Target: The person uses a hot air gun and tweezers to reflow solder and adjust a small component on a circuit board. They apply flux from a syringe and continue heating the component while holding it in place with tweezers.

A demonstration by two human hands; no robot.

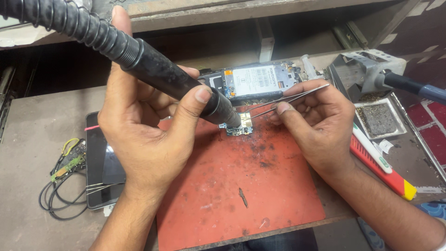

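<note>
My left hand (144,121) grips a black hot-air wand (162,72) with a ribbed hose, its nozzle pointing down onto a small blue circuit board (240,128). That board lies on a red work mat (232,186). My right hand (316,125) pinches metal tweezers (290,99), whose tips reach the board beside the nozzle. Just behind the board lies an opened phone (258,80) showing its inner parts and a white label.
A dark phone with a rubber band (100,162) and a small board with black wires (65,169) lie at the left. At the right are a soldering iron stand (371,69), a sponge tray (378,120), and a red and yellow tool (381,169).
</note>
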